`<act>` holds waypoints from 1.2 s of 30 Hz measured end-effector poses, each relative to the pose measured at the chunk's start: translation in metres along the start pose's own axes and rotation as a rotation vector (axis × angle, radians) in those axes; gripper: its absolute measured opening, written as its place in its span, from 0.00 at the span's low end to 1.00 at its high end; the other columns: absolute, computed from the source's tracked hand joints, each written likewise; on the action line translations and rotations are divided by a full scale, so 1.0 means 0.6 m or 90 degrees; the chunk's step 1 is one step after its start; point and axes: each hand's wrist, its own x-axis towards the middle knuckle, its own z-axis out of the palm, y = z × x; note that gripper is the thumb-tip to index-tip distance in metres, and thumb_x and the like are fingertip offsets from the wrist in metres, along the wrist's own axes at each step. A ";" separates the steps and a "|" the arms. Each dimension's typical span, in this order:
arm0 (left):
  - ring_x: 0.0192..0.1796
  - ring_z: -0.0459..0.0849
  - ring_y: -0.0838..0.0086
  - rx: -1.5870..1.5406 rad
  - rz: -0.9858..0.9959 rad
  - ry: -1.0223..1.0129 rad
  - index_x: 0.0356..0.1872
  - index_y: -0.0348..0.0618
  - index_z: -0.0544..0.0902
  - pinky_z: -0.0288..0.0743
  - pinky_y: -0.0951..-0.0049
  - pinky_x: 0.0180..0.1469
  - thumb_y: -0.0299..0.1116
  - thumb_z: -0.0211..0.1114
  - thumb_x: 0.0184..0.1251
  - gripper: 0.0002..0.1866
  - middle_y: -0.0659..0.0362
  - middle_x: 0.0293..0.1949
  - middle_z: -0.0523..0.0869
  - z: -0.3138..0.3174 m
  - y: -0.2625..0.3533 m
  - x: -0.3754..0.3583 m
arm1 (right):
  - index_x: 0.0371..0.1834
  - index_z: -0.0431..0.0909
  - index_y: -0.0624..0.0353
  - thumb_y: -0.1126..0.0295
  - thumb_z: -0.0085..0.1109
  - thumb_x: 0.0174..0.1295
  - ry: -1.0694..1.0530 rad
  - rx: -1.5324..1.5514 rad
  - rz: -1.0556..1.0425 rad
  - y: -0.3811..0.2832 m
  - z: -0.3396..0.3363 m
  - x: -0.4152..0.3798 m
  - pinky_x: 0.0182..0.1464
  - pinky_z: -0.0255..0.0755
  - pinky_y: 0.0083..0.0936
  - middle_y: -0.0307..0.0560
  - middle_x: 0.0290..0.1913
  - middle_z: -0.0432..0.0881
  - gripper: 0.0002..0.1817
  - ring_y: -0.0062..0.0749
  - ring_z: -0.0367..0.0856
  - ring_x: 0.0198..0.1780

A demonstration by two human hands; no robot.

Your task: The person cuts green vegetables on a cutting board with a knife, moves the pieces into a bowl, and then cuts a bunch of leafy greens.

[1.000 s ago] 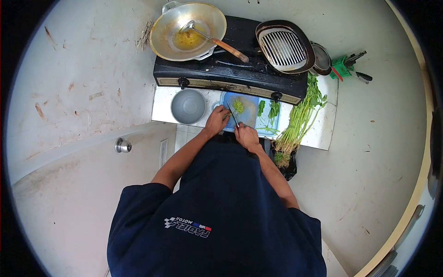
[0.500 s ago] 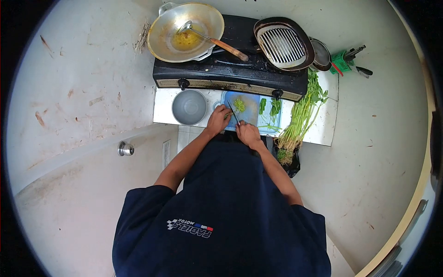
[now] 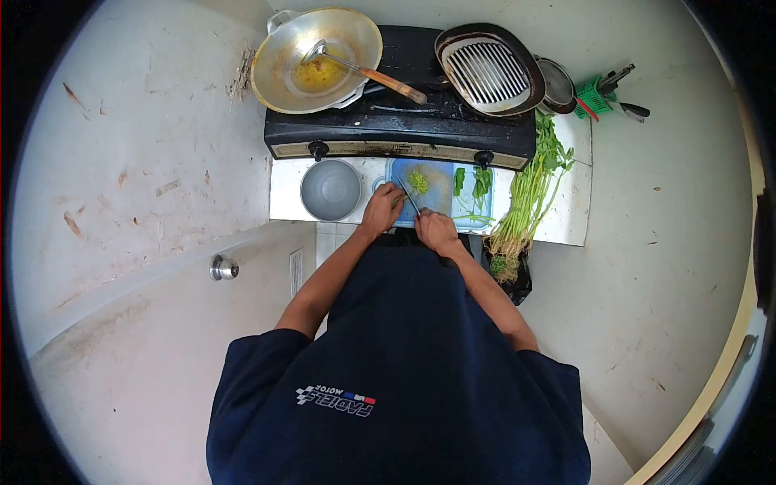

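My right hand (image 3: 437, 232) is closed round the handle of a knife (image 3: 409, 196), whose blade slants up and left over a blue cutting board (image 3: 440, 194). To the left of the blade, my left hand (image 3: 383, 211) is curled at the board's edge, with a bit of green stem just showing at its fingertips. A small heap of chopped green stems (image 3: 418, 182) sits above the blade. Loose green leaves (image 3: 482, 184) lie on the board's right side.
A grey bowl (image 3: 331, 191) stands left of the board. Behind is a black stove (image 3: 388, 129) with a wok (image 3: 275, 77), a ladle (image 3: 392, 84) and a grill pan (image 3: 489, 73). A rooted bunch of leafy greens (image 3: 527, 194) hangs over the counter edge at right, near a green basket (image 3: 594, 99).
The view has shifted slightly. Both hands and the knife keep nearly the same place over the board, and the heap of chopped stems looks much the same.
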 end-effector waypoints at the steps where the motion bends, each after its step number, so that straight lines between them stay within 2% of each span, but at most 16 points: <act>1: 0.48 0.82 0.49 -0.001 -0.004 0.002 0.42 0.37 0.86 0.78 0.54 0.53 0.23 0.67 0.64 0.07 0.49 0.40 0.81 0.002 -0.001 0.000 | 0.39 0.79 0.66 0.59 0.52 0.76 -0.004 -0.003 -0.003 0.002 -0.004 -0.007 0.38 0.83 0.49 0.63 0.28 0.87 0.18 0.59 0.88 0.32; 4: 0.48 0.83 0.50 -0.004 -0.006 0.013 0.43 0.38 0.87 0.79 0.54 0.53 0.24 0.69 0.65 0.07 0.50 0.41 0.83 0.003 -0.003 -0.002 | 0.39 0.79 0.65 0.59 0.52 0.75 -0.015 0.001 0.009 0.016 0.003 -0.021 0.37 0.82 0.49 0.63 0.28 0.87 0.18 0.59 0.88 0.31; 10: 0.50 0.81 0.49 0.033 0.013 0.005 0.44 0.37 0.86 0.77 0.53 0.55 0.26 0.67 0.68 0.06 0.49 0.41 0.82 -0.002 0.004 -0.005 | 0.40 0.78 0.66 0.59 0.52 0.76 -0.004 -0.004 0.025 0.015 -0.003 -0.018 0.36 0.82 0.49 0.63 0.29 0.87 0.18 0.60 0.88 0.31; 16: 0.46 0.84 0.49 0.026 -0.021 -0.007 0.44 0.36 0.86 0.80 0.53 0.50 0.25 0.69 0.67 0.07 0.47 0.40 0.84 -0.001 0.002 -0.003 | 0.40 0.78 0.66 0.58 0.52 0.76 -0.012 0.017 0.006 0.012 -0.008 -0.014 0.36 0.83 0.50 0.63 0.30 0.87 0.19 0.60 0.88 0.32; 19: 0.44 0.84 0.46 -0.054 -0.076 -0.026 0.44 0.35 0.85 0.79 0.52 0.50 0.25 0.68 0.66 0.08 0.46 0.41 0.82 0.001 0.003 -0.003 | 0.40 0.78 0.66 0.58 0.52 0.76 -0.008 0.016 0.008 0.010 -0.008 -0.017 0.36 0.83 0.50 0.63 0.29 0.87 0.19 0.60 0.88 0.31; 36: 0.43 0.85 0.48 -0.035 -0.065 -0.006 0.44 0.34 0.87 0.80 0.55 0.47 0.24 0.69 0.64 0.09 0.46 0.40 0.82 -0.002 0.012 -0.001 | 0.39 0.77 0.66 0.57 0.50 0.78 -0.010 0.002 0.006 -0.007 0.009 0.017 0.39 0.84 0.47 0.64 0.29 0.87 0.20 0.59 0.89 0.33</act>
